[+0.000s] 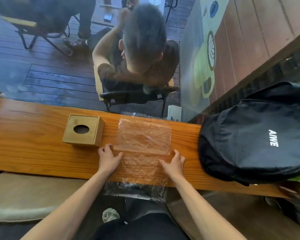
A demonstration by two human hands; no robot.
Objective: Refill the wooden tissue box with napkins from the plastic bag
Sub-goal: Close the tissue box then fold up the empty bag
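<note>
A wooden tissue box (83, 130) with a round hole in its lid stands on the long wooden counter (33, 144), left of centre. Right of it lies a clear plastic bag (143, 144), flat on the counter, its near end hanging over the front edge. The bag looks see-through, and I cannot make out napkins inside it. My left hand (109, 157) presses on the bag's left edge, fingers spread. My right hand (174, 161) rests on its right edge the same way. Neither hand is closed around anything.
A black backpack (253, 139) lies on the counter's right end, close to my right hand. Behind the counter is a glass pane; beyond it a person sits on a chair (133, 96) on dark decking. My legs and a shoe (110, 214) show below the counter.
</note>
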